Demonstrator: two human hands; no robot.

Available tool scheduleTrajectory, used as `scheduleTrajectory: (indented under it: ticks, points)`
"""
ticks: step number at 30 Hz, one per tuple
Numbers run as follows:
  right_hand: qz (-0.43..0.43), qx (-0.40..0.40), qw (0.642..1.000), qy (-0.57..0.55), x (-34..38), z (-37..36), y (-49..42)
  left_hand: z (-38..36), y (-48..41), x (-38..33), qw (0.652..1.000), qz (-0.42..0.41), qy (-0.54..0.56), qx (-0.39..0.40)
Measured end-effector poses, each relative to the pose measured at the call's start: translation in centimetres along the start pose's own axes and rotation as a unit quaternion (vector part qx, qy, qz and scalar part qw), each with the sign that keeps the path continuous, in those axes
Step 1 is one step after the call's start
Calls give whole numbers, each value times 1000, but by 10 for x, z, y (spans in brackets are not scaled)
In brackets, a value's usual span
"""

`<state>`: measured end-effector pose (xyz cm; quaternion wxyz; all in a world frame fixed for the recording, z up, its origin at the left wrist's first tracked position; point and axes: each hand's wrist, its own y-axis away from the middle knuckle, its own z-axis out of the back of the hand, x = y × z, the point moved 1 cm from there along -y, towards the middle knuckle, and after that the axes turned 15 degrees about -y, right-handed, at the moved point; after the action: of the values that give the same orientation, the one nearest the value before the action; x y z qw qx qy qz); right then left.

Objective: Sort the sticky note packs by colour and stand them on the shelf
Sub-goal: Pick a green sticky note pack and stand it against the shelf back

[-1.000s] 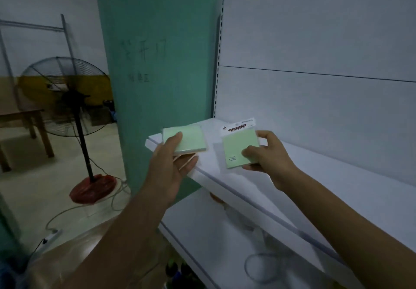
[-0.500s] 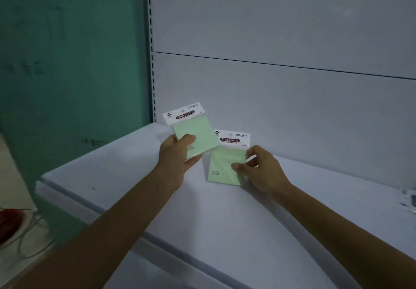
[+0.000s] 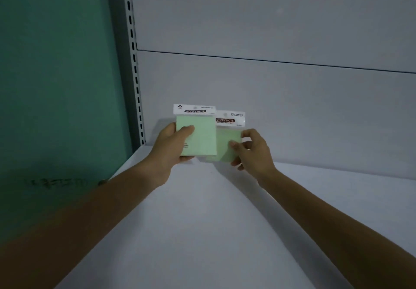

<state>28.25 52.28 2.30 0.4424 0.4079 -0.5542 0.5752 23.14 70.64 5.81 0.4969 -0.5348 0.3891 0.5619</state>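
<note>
Your left hand (image 3: 171, 147) grasps the left green sticky note pack (image 3: 200, 135): thumb (image 3: 186, 130) lies across the front face and the other fingers wrap behind, with tips showing under the bottom edge. You hold that pack upright with its front toward you, and its white header card (image 3: 194, 109), printed STICKY NOTE, is on top. Your right hand (image 3: 252, 153) pinches the right green sticky note pack (image 3: 227, 144) at its right edge, thumb on the front and curled fingers at the side and behind. That pack leans back a little, and its own header strip (image 3: 229, 118) sits slightly lower than the other one. The left pack overlaps the left edge of the right pack in this view, so they are touching or just beside each other; which one, you cannot tell. Both packs are at the rear of the white shelf (image 3: 202, 221), near its left end and close to the grey back panel (image 3: 270, 97). Whether their bottom edges rest on the shelf is unclear. Both forearms reach in over the shelf surface. The slotted metal upright (image 3: 135, 63) runs up just left of the packs, and the teal wall (image 3: 56, 74) is beyond it, with faint dark scribbles low down.
</note>
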Motion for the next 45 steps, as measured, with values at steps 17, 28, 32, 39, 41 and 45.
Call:
scheduleTrajectory:
  ticks: [17, 28, 32, 39, 41, 45]
  points:
    - [-8, -157, 983, -90, -23, -3, -5, -44, -53, 50, 933, -194, -294, 72]
    - [62, -71, 996, -5, -31, -4, -10, -33, -73, 60, 936, -199, -290, 36]
    - [71, -79, 994, -1, -32, -5, -13, -33, -75, 62, 952, -167, -252, 55]
    - [63, -58, 996, 3, -29, -6, -10, -34, -74, 66, 947, -183, -256, 70]
    - [59, -49, 997, 17, -29, -6, -9, -32, -75, 66, 945, -184, -266, 50]
    - [64, -62, 996, 29, -31, -5, -11, -30, -77, 68, 949, -173, -260, 31]
